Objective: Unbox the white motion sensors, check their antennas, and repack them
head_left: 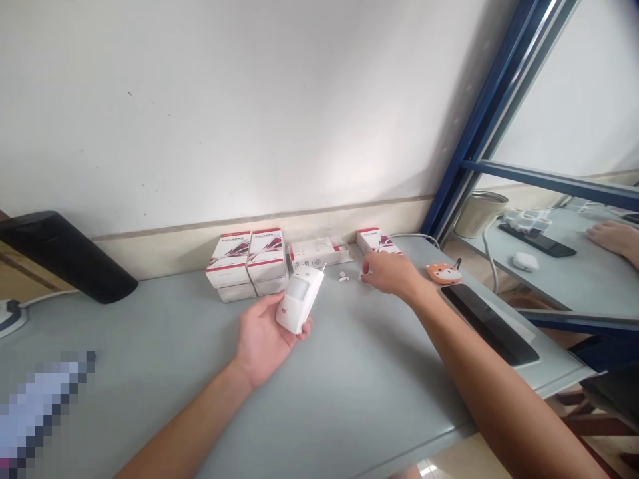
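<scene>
My left hand (pixel 262 336) lies palm up on the grey table (pixel 150 372) and holds a white sensor unit (pixel 300 299) with a frosted window on its front. My right hand (pixel 388 273) reaches further back, its fingers pinched on a small white part beside a red and white box (pixel 375 239). Another small white piece (pixel 344 276) lies on the table just left of that hand.
Several red and white boxes (pixel 248 263) are stacked against the wall, one more (pixel 313 252) lying flat. A phone (pixel 486 322) and an orange animal-shaped case (pixel 443 273) lie at right. A black object (pixel 64 256) lies at left. Another person's hand (pixel 616 238) rests on the neighbouring table.
</scene>
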A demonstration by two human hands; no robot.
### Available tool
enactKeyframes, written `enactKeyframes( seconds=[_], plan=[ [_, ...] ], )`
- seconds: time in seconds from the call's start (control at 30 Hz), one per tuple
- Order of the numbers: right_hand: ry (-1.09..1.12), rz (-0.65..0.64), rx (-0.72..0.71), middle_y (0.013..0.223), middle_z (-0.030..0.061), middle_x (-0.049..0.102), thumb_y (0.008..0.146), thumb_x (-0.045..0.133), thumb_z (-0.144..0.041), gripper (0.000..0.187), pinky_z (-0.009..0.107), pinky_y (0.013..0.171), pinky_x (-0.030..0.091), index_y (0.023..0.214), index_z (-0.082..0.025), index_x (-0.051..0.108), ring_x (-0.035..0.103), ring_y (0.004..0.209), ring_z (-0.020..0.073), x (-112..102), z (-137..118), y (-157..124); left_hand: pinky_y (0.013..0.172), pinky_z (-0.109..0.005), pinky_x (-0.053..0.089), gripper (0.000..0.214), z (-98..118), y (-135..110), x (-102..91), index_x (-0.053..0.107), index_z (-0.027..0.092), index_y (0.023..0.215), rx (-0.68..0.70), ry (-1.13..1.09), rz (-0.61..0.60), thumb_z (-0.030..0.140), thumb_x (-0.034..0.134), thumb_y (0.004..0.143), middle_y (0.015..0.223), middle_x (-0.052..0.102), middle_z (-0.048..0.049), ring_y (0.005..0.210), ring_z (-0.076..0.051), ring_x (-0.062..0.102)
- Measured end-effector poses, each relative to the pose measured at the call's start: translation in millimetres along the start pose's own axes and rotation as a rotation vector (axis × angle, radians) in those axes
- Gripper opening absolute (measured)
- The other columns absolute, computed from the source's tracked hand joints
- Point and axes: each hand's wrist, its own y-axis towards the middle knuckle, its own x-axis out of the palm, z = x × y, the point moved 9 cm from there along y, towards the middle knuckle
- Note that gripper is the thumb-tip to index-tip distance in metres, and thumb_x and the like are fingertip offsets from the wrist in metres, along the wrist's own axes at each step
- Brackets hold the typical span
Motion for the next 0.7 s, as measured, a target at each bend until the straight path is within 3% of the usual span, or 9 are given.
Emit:
enactKeyframes(
  seconds=[0.1, 0.2, 0.3, 0.43, 0.53, 0.7],
  plan=[
    [0.011, 0.012, 0.025, 0.071, 0.0080, 0.067, 0.076, 0.082, -0.021, 0.018, 0.036, 0.071, 0.043, 0.069, -0.022, 0.065, 0.066, 0.073, 0.0263, 1, -4, 2, 0.063, -0.037, 0.052, 0.021, 0, 0, 3.9, 0.067, 0.015, 0.106, 0.018, 0.000, -0.057, 0.026, 0.063, 0.089, 0.096, 0.069, -0.0111, 0.068, -0.024, 0.067],
    [0.066, 0.066, 0.018, 0.076, 0.0071, 0.070, 0.091, 0.069, -0.034, 0.013, 0.035, 0.068, 0.042, 0.083, -0.024, 0.068, 0.064, 0.071, 0.0243, -11, -19, -1, 0.072, -0.041, 0.054, 0.034, 0, -1, 7.2, 0.065, 0.016, 0.121, 0.028, 0.018, -0.074, 0.023, 0.063, 0.088, 0.112, 0.073, -0.0164, 0.078, -0.029, 0.072],
    [0.369, 0.061, -0.089, 0.084, 0.0038, 0.073, 0.102, 0.052, -0.053, 0.032, 0.032, 0.066, 0.043, 0.097, -0.027, 0.070, 0.064, 0.072, 0.0208, -18, -49, -10, 0.075, -0.043, 0.054, 0.044, 1, -3, 9.8, 0.061, 0.017, 0.132, 0.049, 0.015, -0.079, 0.024, 0.064, 0.088, 0.121, 0.074, -0.0199, 0.084, -0.032, 0.075],
    [0.731, -0.123, -0.192, 0.079, 0.0008, 0.066, 0.099, 0.052, -0.065, 0.047, 0.030, 0.065, 0.042, 0.082, -0.023, 0.068, 0.056, 0.069, 0.0160, -1, -88, -27, 0.083, -0.046, 0.055, 0.040, -1, -2, 16.1, 0.063, 0.017, 0.132, 0.055, 0.002, -0.135, 0.033, 0.063, 0.095, 0.124, 0.074, -0.0189, 0.097, -0.034, 0.074],
    [0.893, -0.234, -0.112, 0.070, -0.0016, 0.054, 0.093, 0.061, -0.064, 0.045, 0.029, 0.058, 0.033, 0.076, -0.023, 0.066, 0.042, 0.062, 0.0131, 15, -92, -33, 0.086, -0.045, 0.056, 0.031, 4, -2, 17.4, 0.065, 0.019, 0.125, 0.119, 0.007, -0.135, 0.030, 0.061, 0.096, 0.127, 0.073, -0.0146, 0.107, -0.033, 0.073],
    [1.071, -0.346, -0.046, 0.063, -0.0049, 0.036, 0.086, 0.073, -0.059, 0.040, 0.030, 0.055, 0.023, 0.073, -0.023, 0.063, 0.026, 0.058, 0.0119, 26, -89, -34, 0.081, -0.042, 0.056, 0.027, 8, -6, 21.1, 0.062, 0.019, 0.121, 0.173, 0.048, -0.163, 0.028, 0.060, 0.096, 0.118, 0.074, -0.0135, 0.104, -0.033, 0.073]
  ],
)
